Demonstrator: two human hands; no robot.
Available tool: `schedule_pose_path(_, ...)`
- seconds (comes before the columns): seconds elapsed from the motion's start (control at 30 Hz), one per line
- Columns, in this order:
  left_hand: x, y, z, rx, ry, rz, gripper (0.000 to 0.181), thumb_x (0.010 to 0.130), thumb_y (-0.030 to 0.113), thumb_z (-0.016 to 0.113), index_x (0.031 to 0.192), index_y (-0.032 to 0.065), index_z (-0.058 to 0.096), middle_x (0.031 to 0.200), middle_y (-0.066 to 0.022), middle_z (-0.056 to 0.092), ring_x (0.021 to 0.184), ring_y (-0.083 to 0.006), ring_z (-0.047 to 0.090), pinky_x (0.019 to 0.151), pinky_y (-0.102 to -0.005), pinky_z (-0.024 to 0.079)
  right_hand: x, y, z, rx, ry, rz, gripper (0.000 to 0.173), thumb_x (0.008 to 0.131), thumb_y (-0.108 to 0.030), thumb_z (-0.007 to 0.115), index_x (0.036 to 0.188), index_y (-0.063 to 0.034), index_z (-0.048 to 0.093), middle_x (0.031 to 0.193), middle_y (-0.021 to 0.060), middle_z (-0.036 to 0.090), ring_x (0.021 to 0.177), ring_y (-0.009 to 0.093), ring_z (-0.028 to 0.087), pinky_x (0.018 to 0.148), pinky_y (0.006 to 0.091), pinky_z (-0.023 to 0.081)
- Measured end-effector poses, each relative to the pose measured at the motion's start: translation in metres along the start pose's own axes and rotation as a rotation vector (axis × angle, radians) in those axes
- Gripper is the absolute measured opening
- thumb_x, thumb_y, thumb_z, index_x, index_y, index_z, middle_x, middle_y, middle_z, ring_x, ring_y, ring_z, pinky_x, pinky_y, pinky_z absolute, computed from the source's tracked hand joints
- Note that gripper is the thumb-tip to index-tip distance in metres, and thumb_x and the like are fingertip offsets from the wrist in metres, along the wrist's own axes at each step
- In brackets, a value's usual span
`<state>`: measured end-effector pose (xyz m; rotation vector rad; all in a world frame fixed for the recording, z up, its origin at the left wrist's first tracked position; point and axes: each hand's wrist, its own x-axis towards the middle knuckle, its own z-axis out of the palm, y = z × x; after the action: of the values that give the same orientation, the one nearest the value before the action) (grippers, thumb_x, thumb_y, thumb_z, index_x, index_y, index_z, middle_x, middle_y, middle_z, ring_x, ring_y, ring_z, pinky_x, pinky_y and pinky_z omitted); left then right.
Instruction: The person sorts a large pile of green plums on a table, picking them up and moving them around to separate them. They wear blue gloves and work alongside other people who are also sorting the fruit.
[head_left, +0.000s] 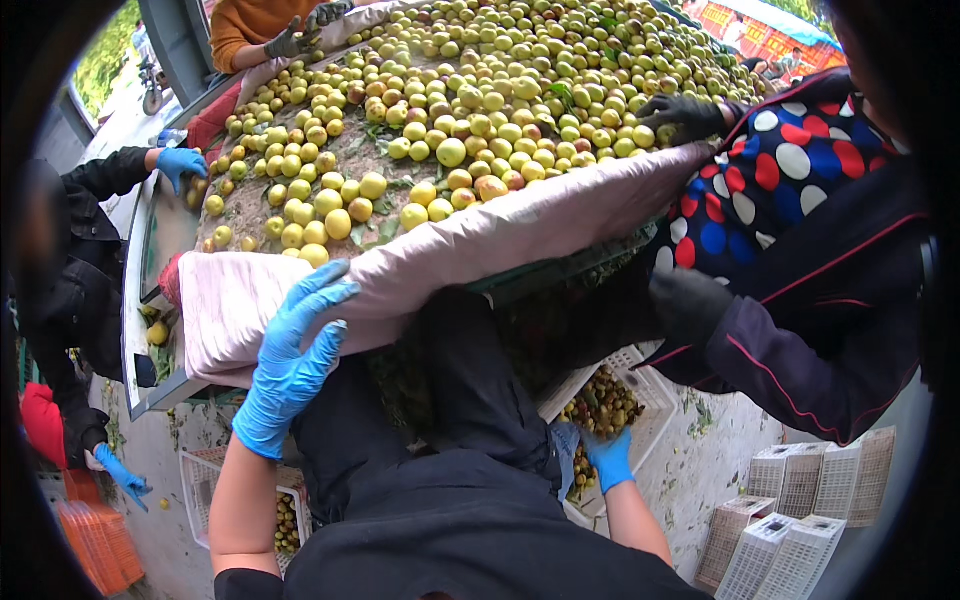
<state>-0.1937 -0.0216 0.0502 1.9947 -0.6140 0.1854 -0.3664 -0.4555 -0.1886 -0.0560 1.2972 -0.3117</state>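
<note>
My left hand, in a blue glove, rests with fingers apart at the pale cloth edge of a sorting table. Just beyond its fingertips lie round yellow-green fruits, some blushed red or brown. Low on my right, my right hand, also blue-gloved, reaches down into a white plastic crate. Small brownish fruits partly fill that crate. The fingers of this hand are blurred and partly hidden, so whether they hold a fruit is unclear.
Another white crate with fruit stands on the floor at my left. Stacked white crates are at the lower right, orange crates at the lower left. Co-workers' gloved hands work around the table; one person sits close on my right.
</note>
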Motion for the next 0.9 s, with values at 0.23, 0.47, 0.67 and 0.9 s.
schedule_pose_path(0.23, 0.089, -0.041, -0.035, -0.111, 0.275, 0.047, 0.026, 0.094, 0.008, 0.047, 0.118, 0.0011, 0.055, 0.129, -0.0116, 0.051, 0.124, -0.022, 0.043, 0.106, -0.0338, 0.03, -0.129, 0.076, 0.121, -1.178, -0.944, -0.101, 0.053, 0.091, -0.037, 0.052, 0.135, -0.0079, 0.041, 0.127, 0.0167, 0.052, 0.119, 0.026, 0.05, 0.101, 0.0392, 0.039)
schedule_pose_path(0.47, 0.152, -0.156, -0.057, -0.086, 0.642, 0.186, 0.033, 0.097, 0.009, 0.042, 0.129, 0.0008, 0.046, 0.127, -0.0082, 0.051, 0.114, -0.0138, 0.048, 0.099, -0.0278, 0.038, -0.232, 0.122, 0.344, -1.793, -1.568, -1.343, 0.045, 0.09, -0.031, 0.057, 0.127, -0.0076, 0.051, 0.125, 0.0184, 0.052, 0.116, 0.033, 0.05, 0.098, 0.0424, 0.039)
schedule_pose_path(0.67, 0.142, -0.199, -0.07, -0.056, 0.731, 0.06, 0.03, 0.099, 0.016, 0.042, 0.124, 0.0008, 0.049, 0.121, -0.0084, 0.054, 0.11, -0.0157, 0.05, 0.096, -0.0277, 0.04, -0.106, 0.161, 0.461, -2.468, -0.771, -1.882, 0.081, 0.085, -0.058, 0.049, 0.147, -0.0268, 0.007, 0.145, 0.0315, 0.015, 0.134, 0.052, 0.013, 0.104, 0.0636, 0.017)
schedule_pose_path(0.9, 0.145, -0.175, -0.065, -0.199, 0.854, 0.106, 0.031, 0.099, 0.017, 0.041, 0.126, 0.0031, 0.048, 0.12, -0.0079, 0.054, 0.109, -0.014, 0.05, 0.098, -0.0267, 0.038, -0.1, 0.286, 0.475, -2.354, -1.147, -2.197, 0.061, 0.089, -0.054, 0.038, 0.143, -0.0259, 0.03, 0.145, 0.0255, 0.022, 0.136, 0.045, 0.015, 0.1, 0.0679, 0.011)
